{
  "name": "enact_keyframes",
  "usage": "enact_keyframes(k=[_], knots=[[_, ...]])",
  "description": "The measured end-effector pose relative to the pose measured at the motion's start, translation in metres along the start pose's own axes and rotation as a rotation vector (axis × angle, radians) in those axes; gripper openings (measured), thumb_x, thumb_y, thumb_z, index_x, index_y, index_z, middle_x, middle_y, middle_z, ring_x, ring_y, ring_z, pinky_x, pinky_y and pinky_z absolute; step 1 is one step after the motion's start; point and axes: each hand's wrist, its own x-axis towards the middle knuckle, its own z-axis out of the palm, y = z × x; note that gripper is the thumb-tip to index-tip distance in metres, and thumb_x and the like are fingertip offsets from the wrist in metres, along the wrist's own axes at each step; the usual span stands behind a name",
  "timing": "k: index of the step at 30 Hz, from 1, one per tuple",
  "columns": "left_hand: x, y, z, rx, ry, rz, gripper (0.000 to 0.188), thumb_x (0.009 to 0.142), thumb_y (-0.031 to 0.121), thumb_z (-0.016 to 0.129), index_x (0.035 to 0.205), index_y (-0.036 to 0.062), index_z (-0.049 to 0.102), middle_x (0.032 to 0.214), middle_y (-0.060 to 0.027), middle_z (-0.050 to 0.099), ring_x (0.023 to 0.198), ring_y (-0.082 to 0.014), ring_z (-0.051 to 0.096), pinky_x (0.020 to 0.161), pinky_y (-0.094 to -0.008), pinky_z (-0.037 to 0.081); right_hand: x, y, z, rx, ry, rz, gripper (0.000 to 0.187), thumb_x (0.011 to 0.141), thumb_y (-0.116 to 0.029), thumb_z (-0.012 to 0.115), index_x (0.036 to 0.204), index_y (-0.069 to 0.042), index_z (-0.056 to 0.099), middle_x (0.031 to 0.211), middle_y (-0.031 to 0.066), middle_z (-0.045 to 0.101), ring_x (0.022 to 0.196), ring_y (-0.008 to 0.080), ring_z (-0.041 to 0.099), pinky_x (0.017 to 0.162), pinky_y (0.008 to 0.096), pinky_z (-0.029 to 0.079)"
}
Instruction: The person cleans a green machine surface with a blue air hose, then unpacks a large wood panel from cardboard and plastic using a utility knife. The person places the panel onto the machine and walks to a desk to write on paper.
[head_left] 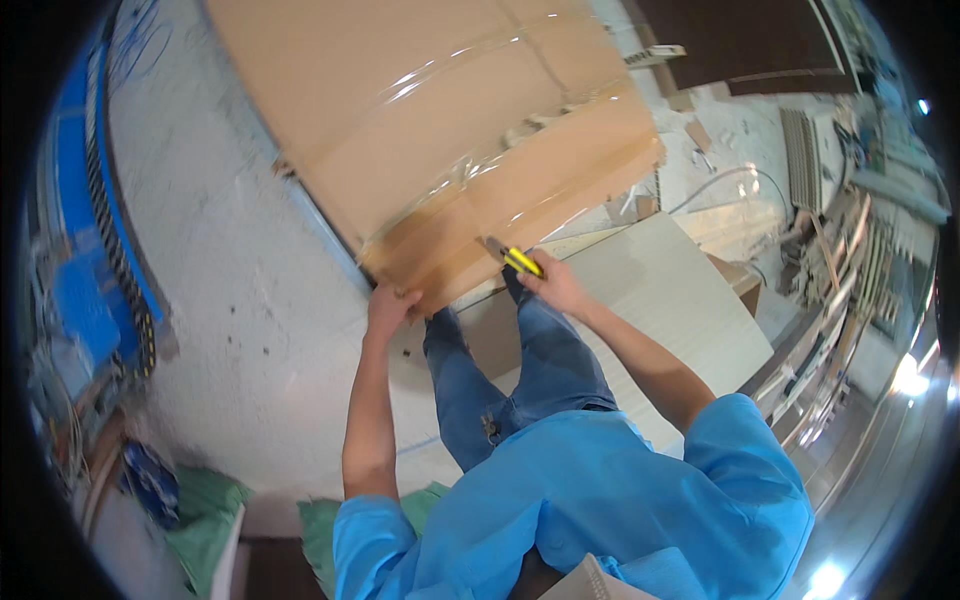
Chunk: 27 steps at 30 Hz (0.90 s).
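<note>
A large sheet of brown cardboard (330,110), crossed by shiny strips of clear tape (470,170), spreads out in front of my legs. At its near left corner my left hand (390,306) grips the cardboard edge, fingers bent over it. My right hand (556,284) is wrapped round a yellow and black utility knife (518,262). The knife's front end points up and left, over the near part of the cardboard. Whether the blade touches the cardboard I cannot tell.
A pale flat board (660,300) lies right of my legs. Long strips and offcuts (840,300) are stacked farther right. Blue machinery (85,220) with a black cable chain (105,190) runs along the left. Green cloth (205,525) lies at the lower left, and a dark panel (745,40) at the far right.
</note>
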Motion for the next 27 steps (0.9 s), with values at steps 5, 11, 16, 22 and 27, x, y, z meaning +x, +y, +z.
enact_keyframes(k=[5,11,16,22,27], knots=[[-0.006,0.008,0.017,-0.035,0.114,0.006,0.034,0.085,0.036,0.069,0.092,0.0032,0.074,0.086,-0.0197,0.071,0.084,-0.0378,0.069,0.075,-0.0475,0.054,0.053,-0.093,-0.023,-0.086,-0.083,-0.144,0.04,0.093,-0.038,0.066,0.114,-0.004,0.059,0.073,0.0177,0.061,0.07,0.0324,0.062,0.067,0.0437,0.048],[-0.037,0.056,0.049,-0.119,0.338,-0.202,0.038,0.092,0.026,0.062,0.118,-0.0024,0.06,0.102,-0.0197,0.069,0.088,-0.0363,0.07,0.08,-0.048,0.055,0.124,-0.226,0.035,-0.784,-0.309,-0.875,0.028,0.093,-0.029,0.065,0.116,-0.013,0.062,0.082,0.0147,0.068,0.078,0.0357,0.066,0.068,0.0464,0.05],[-0.04,0.089,0.06,-0.315,0.482,-0.36,0.049,0.088,0.023,0.063,0.129,-0.0001,0.05,0.124,-0.0185,0.057,0.095,-0.0338,0.069,0.081,-0.0441,0.057,0.156,-0.252,0.181,-1.317,-0.779,-1.247,0.025,0.086,-0.02,0.069,0.111,-0.019,0.07,0.087,0.0092,0.072,0.088,0.0311,0.07,0.074,0.0429,0.056],[-0.029,0.102,0.051,-0.338,0.359,-0.46,0.043,0.089,0.02,0.062,0.127,0.0043,0.053,0.124,-0.015,0.057,0.09,-0.0269,0.07,0.074,-0.0384,0.056,0.137,-0.224,0.266,-1.95,-1.113,-1.243,0.017,0.079,-0.013,0.069,0.094,-0.012,0.077,0.092,0.009,0.074,0.092,0.0283,0.071,0.076,0.0377,0.057],[-0.029,0.105,0.053,-0.409,0.483,-0.451,0.038,0.085,0.017,0.064,0.12,0.0055,0.058,0.116,-0.0142,0.06,0.084,-0.0255,0.07,0.071,-0.0376,0.055,0.117,-0.219,0.283,-2.088,-1.195,-1.254,0.018,0.082,-0.015,0.067,0.096,-0.02,0.077,0.093,0.0066,0.074,0.094,0.0258,0.072,0.076,0.0367,0.058]])
